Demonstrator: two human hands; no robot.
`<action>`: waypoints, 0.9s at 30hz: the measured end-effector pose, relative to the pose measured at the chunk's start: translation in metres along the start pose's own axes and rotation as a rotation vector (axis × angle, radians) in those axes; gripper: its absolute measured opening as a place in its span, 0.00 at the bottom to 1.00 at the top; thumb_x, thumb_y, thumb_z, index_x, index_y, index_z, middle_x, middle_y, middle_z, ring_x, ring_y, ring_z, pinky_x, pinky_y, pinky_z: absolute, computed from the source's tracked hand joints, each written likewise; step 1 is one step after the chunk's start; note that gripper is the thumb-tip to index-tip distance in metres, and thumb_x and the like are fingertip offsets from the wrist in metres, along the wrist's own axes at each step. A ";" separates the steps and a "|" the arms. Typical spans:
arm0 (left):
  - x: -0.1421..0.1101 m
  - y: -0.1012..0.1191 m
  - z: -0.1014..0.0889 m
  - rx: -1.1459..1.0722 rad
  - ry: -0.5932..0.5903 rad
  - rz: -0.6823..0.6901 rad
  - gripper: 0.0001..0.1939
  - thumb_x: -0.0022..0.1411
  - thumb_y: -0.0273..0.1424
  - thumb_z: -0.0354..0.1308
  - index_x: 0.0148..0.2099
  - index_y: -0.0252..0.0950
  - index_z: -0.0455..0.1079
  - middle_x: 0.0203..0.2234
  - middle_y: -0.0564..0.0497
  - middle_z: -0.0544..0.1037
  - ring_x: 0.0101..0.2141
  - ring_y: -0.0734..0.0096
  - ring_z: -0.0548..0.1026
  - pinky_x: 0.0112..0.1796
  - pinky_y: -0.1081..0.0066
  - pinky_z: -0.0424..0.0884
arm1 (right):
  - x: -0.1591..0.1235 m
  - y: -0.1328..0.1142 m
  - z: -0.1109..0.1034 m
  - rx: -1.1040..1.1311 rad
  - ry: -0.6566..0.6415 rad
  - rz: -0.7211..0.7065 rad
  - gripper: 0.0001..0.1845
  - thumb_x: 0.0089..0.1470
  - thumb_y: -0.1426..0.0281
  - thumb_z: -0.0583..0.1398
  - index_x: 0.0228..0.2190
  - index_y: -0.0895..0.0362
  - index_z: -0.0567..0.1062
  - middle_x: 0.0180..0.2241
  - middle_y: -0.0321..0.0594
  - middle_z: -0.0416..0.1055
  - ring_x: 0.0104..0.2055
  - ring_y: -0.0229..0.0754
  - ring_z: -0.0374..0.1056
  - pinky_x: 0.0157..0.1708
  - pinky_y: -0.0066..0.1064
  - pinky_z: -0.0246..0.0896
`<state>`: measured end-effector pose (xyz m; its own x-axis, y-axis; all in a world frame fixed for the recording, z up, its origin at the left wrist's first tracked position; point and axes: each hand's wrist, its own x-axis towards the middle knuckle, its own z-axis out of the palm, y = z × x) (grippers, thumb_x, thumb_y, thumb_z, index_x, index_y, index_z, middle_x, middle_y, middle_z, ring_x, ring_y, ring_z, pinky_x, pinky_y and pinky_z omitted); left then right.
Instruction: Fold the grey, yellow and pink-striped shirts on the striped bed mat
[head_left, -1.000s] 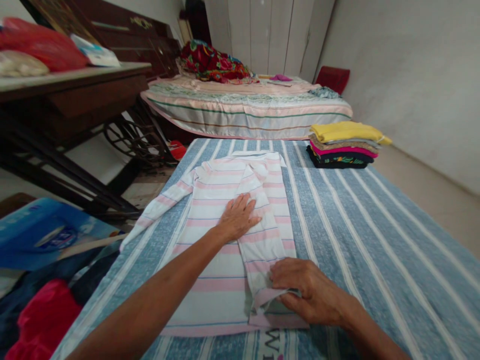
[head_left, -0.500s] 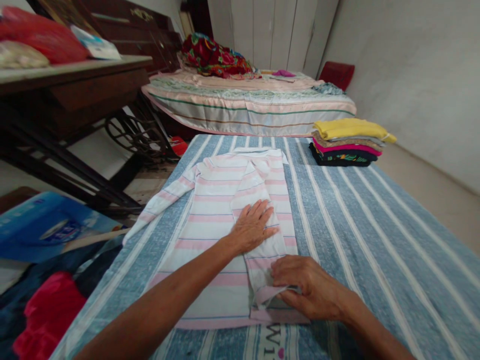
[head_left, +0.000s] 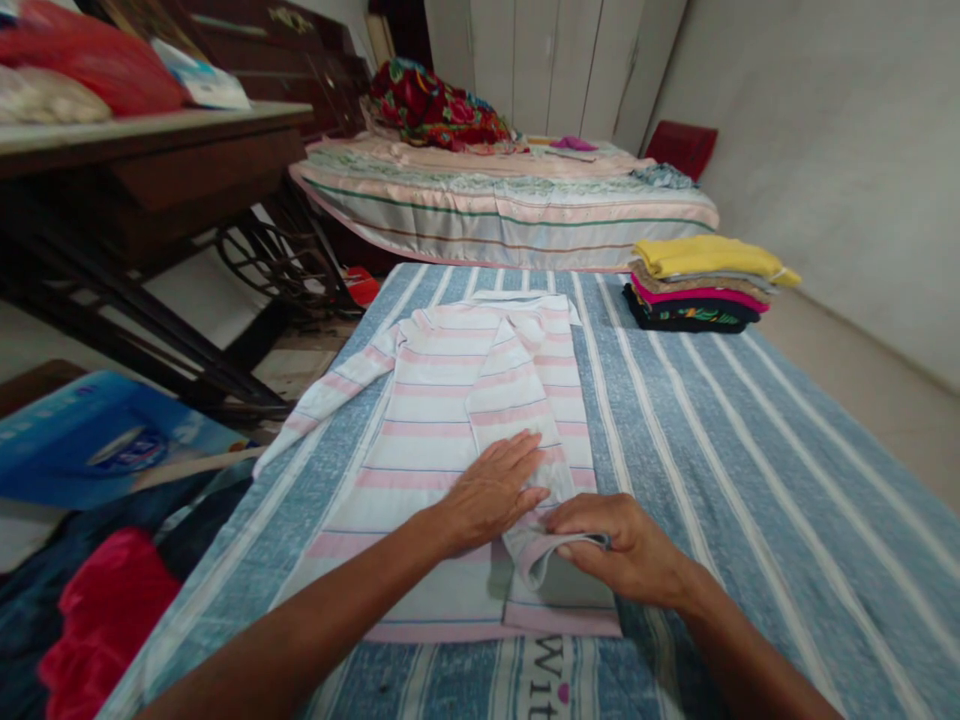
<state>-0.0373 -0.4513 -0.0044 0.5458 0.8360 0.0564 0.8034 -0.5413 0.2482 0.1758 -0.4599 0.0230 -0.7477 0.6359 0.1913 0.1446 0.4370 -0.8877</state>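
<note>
Pink-and-white striped shirt [head_left: 450, 420] lies flat on a blue striped sheet [head_left: 712, 450], collar end away from the person, hem near the bottom edge of view; right side of the shirt folded inward over the body, its sleeve laid lengthwise down the folded part; the other sleeve [head_left: 330, 395] still spread out to the left over the sheet; left hand [head_left: 495, 490] flat, palm down, fingers extended and slightly spread, pressing on the lower middle of the shirt, grip open, holding nothing; right hand [head_left: 615, 550] just beside it, nearly touching at the fingertips, thumb and fingers pinched on the cuff end of the folded sleeve [head_left: 536, 555], cuff lifted a little off the shirt, grip closed on that fabric; both forearms come in from the bottom of view; stack of folded clothes [head_left: 705, 285], yellow on top, sits on the far right part of the sheet, well apart from the hands; second bed [head_left: 510, 205] with striped cover beyond, a red floral bundle [head_left: 435, 105] on it; dark wooden surface [head_left: 150, 150] at upper left with a red bag [head_left: 97, 65] on top; blue pack [head_left: 90, 440] and red cloth [head_left: 105, 600] at lower left beside the sheet.
</note>
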 end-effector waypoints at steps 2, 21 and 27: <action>-0.017 0.001 -0.005 -0.079 0.072 0.038 0.20 0.66 0.34 0.45 0.57 0.32 0.61 0.59 0.41 0.63 0.61 0.65 0.56 0.57 0.60 0.58 | -0.001 0.003 0.000 0.030 0.017 0.019 0.09 0.56 0.68 0.58 0.34 0.56 0.78 0.35 0.40 0.76 0.38 0.40 0.71 0.40 0.30 0.64; -0.057 0.033 -0.010 -0.249 0.229 0.103 0.12 0.62 0.25 0.44 0.46 0.37 0.64 0.33 0.48 0.74 0.34 0.69 0.72 0.36 0.69 0.70 | 0.002 0.014 0.004 0.053 0.087 0.155 0.08 0.52 0.68 0.60 0.28 0.59 0.77 0.24 0.35 0.73 0.26 0.35 0.67 0.27 0.24 0.59; -0.063 0.031 -0.012 -0.335 0.197 0.093 0.11 0.62 0.22 0.44 0.45 0.36 0.63 0.33 0.49 0.74 0.35 0.70 0.71 0.39 0.68 0.69 | 0.001 0.011 0.003 0.031 0.019 0.113 0.06 0.52 0.69 0.60 0.32 0.57 0.77 0.30 0.37 0.74 0.32 0.37 0.69 0.33 0.27 0.62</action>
<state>-0.0494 -0.5197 0.0115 0.5306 0.8035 0.2698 0.6128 -0.5836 0.5327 0.1745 -0.4564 0.0119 -0.7153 0.6921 0.0966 0.2069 0.3418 -0.9167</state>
